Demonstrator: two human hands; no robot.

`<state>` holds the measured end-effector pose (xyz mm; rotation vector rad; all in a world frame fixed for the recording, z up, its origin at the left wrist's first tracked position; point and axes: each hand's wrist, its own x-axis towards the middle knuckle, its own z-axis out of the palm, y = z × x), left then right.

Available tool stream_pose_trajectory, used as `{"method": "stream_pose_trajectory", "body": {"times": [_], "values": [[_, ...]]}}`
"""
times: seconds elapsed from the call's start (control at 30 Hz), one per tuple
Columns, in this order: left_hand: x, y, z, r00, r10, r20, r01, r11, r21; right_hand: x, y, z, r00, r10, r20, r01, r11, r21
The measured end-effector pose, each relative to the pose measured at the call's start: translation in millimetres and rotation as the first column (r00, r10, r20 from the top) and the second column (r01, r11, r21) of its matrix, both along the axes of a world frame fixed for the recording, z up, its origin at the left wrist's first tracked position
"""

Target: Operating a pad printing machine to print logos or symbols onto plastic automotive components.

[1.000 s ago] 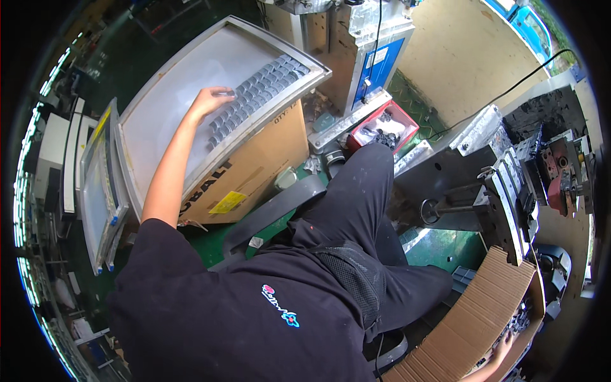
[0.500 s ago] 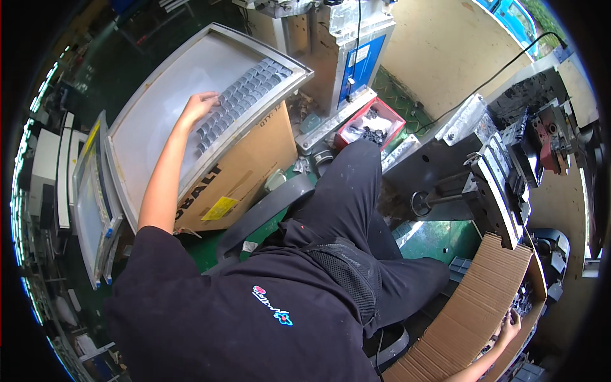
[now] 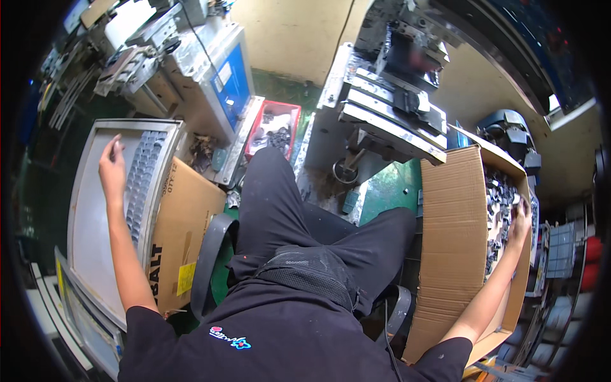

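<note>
My left hand (image 3: 112,167) hovers above a shallow, metal-rimmed white tray (image 3: 95,219) on the left, its fingers loosely apart with nothing visible in them. Beside that hand, along the tray's right side, small curved grey pieces (image 3: 143,181) lie in neat overlapping rows. On the right my right hand (image 3: 520,224) reaches into an open cardboard box (image 3: 450,223). Small black and grey parts (image 3: 499,197) fill this box in a jumble. The right fingers are bent together at these parts; what they grip is too small to make out.
A closed cardboard carton (image 3: 184,216) stands beneath the tray's edge. Ahead are a red bin (image 3: 294,130) with dark parts, a machine with a blue panel (image 3: 232,86), and a metal machine bed (image 3: 388,121). Chair arms (image 3: 213,261) flank my legs.
My view has turned to the right, bringing the box interior into fuller sight. My left hand has come away from the grey rows. My right hand is still in the box.
</note>
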<state>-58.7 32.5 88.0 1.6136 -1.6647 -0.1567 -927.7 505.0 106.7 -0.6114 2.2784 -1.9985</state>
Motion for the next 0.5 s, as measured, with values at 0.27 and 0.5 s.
{"method": "stream_pose_trajectory", "body": {"times": [0.27, 0.5], "values": [[-301.6, 53.8, 73.8, 0.539, -0.815, -0.211, 0.798, 0.574, -0.18, 163.9, -136.0, 77.9, 0.912, 0.378, -0.158, -0.402, 0.9, -0.168], [-438.9, 78.5, 75.1, 0.396, -0.916, 0.068, 0.911, 0.382, -0.158, 241.7, -228.8, 72.2, 0.624, 0.502, -0.599, -0.494, 0.847, 0.195]]}}
